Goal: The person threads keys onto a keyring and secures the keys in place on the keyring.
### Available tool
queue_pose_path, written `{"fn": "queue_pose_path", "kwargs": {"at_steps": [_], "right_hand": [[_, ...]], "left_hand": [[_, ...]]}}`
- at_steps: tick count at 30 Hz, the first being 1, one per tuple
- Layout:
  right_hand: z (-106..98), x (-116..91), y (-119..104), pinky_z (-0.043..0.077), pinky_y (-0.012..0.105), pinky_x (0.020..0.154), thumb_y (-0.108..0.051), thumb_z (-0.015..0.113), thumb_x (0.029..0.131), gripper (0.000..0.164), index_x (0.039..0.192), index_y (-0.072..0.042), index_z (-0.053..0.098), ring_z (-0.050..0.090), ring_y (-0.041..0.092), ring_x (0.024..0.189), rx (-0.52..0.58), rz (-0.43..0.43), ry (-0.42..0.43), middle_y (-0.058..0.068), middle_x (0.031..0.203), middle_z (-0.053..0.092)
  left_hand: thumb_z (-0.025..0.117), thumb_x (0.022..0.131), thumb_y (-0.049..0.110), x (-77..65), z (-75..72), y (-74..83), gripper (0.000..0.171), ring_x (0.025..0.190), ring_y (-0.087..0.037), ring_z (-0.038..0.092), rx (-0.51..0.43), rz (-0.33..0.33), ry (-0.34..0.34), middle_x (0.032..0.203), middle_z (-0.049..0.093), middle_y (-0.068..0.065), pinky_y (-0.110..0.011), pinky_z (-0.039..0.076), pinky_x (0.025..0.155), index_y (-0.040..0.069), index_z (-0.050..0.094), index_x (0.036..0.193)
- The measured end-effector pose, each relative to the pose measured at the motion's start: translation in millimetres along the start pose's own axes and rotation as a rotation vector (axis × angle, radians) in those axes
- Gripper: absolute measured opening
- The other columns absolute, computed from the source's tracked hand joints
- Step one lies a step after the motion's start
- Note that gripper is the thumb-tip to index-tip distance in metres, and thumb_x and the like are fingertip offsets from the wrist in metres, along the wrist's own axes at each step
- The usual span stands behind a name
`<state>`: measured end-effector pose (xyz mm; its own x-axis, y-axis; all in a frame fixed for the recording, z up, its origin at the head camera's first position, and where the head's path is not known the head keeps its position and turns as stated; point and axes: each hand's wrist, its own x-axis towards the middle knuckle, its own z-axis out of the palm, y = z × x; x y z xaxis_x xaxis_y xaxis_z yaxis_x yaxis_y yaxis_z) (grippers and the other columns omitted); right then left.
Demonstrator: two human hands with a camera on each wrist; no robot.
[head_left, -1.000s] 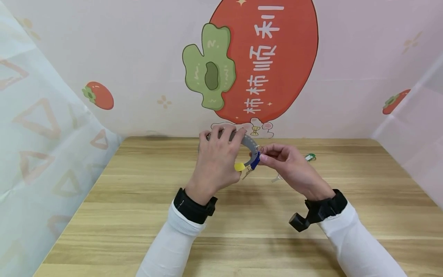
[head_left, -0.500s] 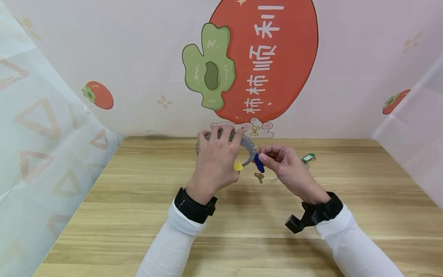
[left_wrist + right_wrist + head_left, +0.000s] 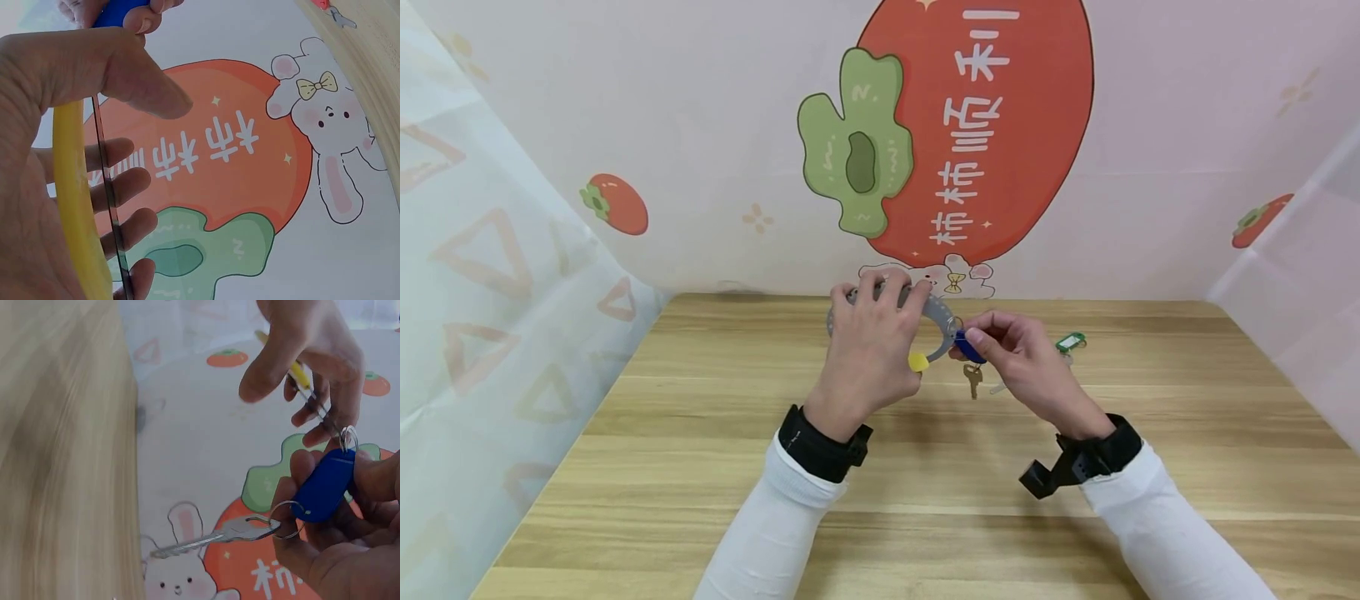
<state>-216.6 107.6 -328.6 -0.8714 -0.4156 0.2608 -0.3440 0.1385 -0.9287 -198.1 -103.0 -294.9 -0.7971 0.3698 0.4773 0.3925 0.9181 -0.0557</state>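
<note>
- Right wrist view: blue tag point(image 3: 325, 487) is held up off the tabletop, at the end of the grey curved plate point(image 3: 938, 315); metal key point(image 3: 219, 536) hangs off a small ring point(image 3: 287, 537) at its lower end.
- Tag's prob. light, stiff plastic, a bit slick. Take it mid-body by the flat faces; the loose key could swing & tug.
- Wire loop point(image 3: 350, 439) at tag's top meets plate's edge; can't tell if it's threaded thru. Prob. thin + springy, so grip close to it.
- Your R hand point(image 3: 1026, 365): thumb & fingers pinched on blue tag.
- Your L hand point(image 3: 871, 342): fingers curled round the plate, yellow strip point(image 3: 69, 187) near the palm. Plate looks thin, semi-rigid; hard squeezing might flex it, so hold the broad curve.
- Green tag point(image 3: 1071, 342) lies on the wood table point(image 3: 925, 517), to the right beyond R hand. Another key point(image 3: 997, 388) partly shows below that hand; owner unclear.
- Behind: printed backdrop point(image 3: 715, 125).
</note>
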Motion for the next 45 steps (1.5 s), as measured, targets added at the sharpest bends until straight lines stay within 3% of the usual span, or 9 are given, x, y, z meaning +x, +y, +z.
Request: {"fn": "queue_pose_path", "kwargs": {"at_steps": [7, 12, 19, 23, 29, 35, 41, 45], "right_hand": [[-1, 4, 9, 0.058, 0.03, 0.077, 0.006, 0.055, 0.1, 0.015, 0.109, 0.005, 0.066, 0.071, 0.016, 0.088, -0.158, -0.282, 0.045, 0.013, 0.099, 0.07], [-1, 6, 13, 0.058, 0.028, 0.076, 0.016, 0.057, 0.094, 0.023, 0.112, 0.005, 0.067, 0.069, 0.015, 0.088, -0.254, -0.473, 0.034, 0.008, 0.102, 0.069], [-2, 5, 9, 0.052, 0.019, 0.066, 0.015, 0.07, 0.086, 0.034, 0.116, -0.001, 0.069, 0.06, 0.011, 0.071, -0.44, -0.58, 0.055, 0.005, 0.099, 0.068], [1, 4, 9, 0.05, 0.019, 0.067, 0.015, 0.071, 0.085, 0.03, 0.111, 0.0, 0.067, 0.062, 0.012, 0.075, -0.569, -0.641, 0.129, 0.007, 0.098, 0.069], [6, 0, 9, 0.051, 0.026, 0.062, 0.01, 0.074, 0.085, 0.027, 0.11, 0.003, 0.066, 0.062, 0.013, 0.076, -0.723, -0.64, 0.209, 0.009, 0.097, 0.069], [3, -1, 8, 0.046, 0.026, 0.058, 0.008, 0.073, 0.087, 0.037, 0.123, 0.002, 0.065, 0.056, 0.011, 0.073, -0.737, -0.585, 0.116, 0.007, 0.099, 0.067], [3, 0, 10, 0.052, 0.031, 0.059, 0.015, 0.074, 0.082, 0.029, 0.108, 0.002, 0.067, 0.063, 0.017, 0.072, -0.807, -0.641, 0.128, 0.009, 0.095, 0.07], [2, 0, 7, 0.051, 0.031, 0.057, 0.013, 0.074, 0.082, 0.027, 0.107, 0.003, 0.068, 0.063, 0.016, 0.071, -0.789, -0.61, 0.103, 0.009, 0.096, 0.072]], "left_hand": [[0.091, 0.06, 0.032, -1.3, -2.7, -4.1, 0.087, 0.125, -0.032, 0.044, -0.123, -0.014, -0.04, 0.131, 0.054, -0.007, -0.057, 0.041, 0.091, 0.019, 0.057, 0.138], [0.089, 0.062, 0.032, -1.3, -3.2, -5.3, 0.086, 0.12, -0.032, 0.048, -0.182, -0.032, -0.094, 0.129, 0.057, -0.006, -0.057, 0.044, 0.085, 0.018, 0.057, 0.14], [0.087, 0.066, 0.033, -1.4, -3.6, -4.6, 0.083, 0.115, -0.031, 0.048, -0.255, -0.073, -0.156, 0.127, 0.056, -0.004, -0.055, 0.043, 0.087, 0.017, 0.057, 0.142], [0.086, 0.067, 0.033, -0.7, -3.4, -3.3, 0.086, 0.113, -0.031, 0.049, -0.266, -0.078, -0.196, 0.129, 0.055, -0.004, -0.052, 0.044, 0.084, 0.02, 0.054, 0.146], [0.085, 0.068, 0.034, 0.6, -2.2, -1.9, 0.085, 0.114, -0.032, 0.05, -0.257, -0.08, -0.222, 0.132, 0.055, -0.005, -0.053, 0.044, 0.084, 0.019, 0.053, 0.146], [0.084, 0.071, 0.037, 0.7, -2.6, -1.1, 0.084, 0.12, -0.033, 0.048, -0.251, -0.063, -0.279, 0.136, 0.054, -0.006, -0.054, 0.043, 0.088, 0.02, 0.053, 0.147], [0.085, 0.069, 0.036, -0.4, -2.4, -1.8, 0.08, 0.122, -0.032, 0.048, -0.262, -0.049, -0.313, 0.134, 0.054, -0.004, -0.054, 0.042, 0.09, 0.017, 0.058, 0.142], [0.085, 0.069, 0.036, -0.9, -2.0, -2.3, 0.078, 0.123, -0.032, 0.047, -0.279, -0.05, -0.322, 0.133, 0.055, -0.003, -0.055, 0.042, 0.091, 0.017, 0.06, 0.14]]}}
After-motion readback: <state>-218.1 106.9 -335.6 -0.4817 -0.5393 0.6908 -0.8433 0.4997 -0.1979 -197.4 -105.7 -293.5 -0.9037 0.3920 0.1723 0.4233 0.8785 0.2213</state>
